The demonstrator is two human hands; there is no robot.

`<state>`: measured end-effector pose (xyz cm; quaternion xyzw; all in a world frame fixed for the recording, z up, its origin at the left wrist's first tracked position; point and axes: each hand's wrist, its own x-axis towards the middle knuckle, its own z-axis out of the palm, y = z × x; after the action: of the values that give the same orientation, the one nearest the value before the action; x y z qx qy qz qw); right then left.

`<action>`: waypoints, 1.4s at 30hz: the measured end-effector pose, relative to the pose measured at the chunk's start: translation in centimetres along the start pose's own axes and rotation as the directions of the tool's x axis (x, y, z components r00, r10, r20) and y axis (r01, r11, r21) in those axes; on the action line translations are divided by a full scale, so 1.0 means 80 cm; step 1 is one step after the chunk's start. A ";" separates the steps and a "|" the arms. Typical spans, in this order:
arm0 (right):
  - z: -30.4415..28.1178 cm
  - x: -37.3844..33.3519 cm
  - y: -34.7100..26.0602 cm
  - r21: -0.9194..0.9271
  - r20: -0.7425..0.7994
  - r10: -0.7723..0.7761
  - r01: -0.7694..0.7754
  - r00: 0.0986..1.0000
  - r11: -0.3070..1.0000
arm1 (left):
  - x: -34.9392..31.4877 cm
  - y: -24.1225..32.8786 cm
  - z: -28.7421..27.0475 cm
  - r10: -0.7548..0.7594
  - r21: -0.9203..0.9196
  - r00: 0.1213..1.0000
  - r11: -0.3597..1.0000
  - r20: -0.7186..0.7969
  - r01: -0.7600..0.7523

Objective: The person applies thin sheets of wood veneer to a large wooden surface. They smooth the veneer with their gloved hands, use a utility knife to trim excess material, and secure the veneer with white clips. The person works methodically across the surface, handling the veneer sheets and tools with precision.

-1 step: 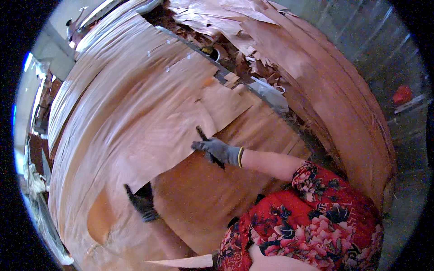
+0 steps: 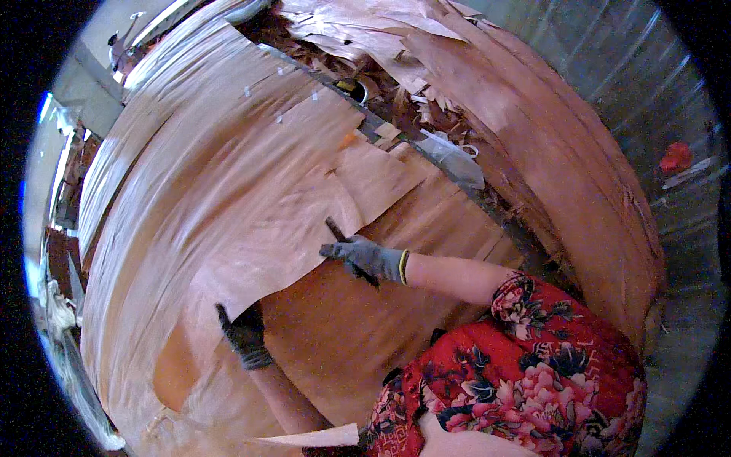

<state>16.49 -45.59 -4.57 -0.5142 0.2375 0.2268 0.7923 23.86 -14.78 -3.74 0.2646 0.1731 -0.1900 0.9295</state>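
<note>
Fingers [image 2: 329,250] of the gray-gloved right hand [image 2: 367,257] close around a dark, slim tool [image 2: 333,228], right at the edge of a broad pale sheet [image 2: 259,228]. The left hand [image 2: 247,343], in a dark glove, lies at that same edge, nearer and to the left, one finger extended; whether it pinches the sheet I cannot tell. The pale sheet spreads to the far left, and a browner sheet [image 2: 327,327] lies on the near side of its edge. To the right are a translucent bag [image 2: 457,161] and a long reddish-brown stack [image 2: 556,167].
</note>
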 end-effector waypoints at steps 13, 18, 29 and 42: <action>-0.219 0.002 -0.192 -0.915 -0.299 -0.763 0.054 0.574 0.400 | 0.045 -0.022 -0.064 0.115 0.466 0.973 0.885 -0.201 -0.009; -0.279 0.063 -0.190 -0.959 -0.271 -0.620 -0.154 0.736 0.237 | 0.026 -0.012 -0.059 0.203 0.583 0.944 0.812 -0.261 -0.014; -0.362 0.032 -0.169 -0.768 -0.534 -0.666 0.031 0.521 0.640 | 0.077 0.013 -0.052 0.321 0.843 0.928 0.537 -0.191 -0.013; -0.344 -0.029 -0.149 -0.429 -0.594 -0.544 0.339 0.593 0.838 | 0.123 0.020 -0.044 0.338 0.899 0.933 0.437 -0.120 -0.043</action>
<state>17.88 -75.60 -4.58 -0.7062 0.3474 -0.1590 0.5960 32.36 -14.12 -10.03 0.7496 0.1484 -0.1049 0.6365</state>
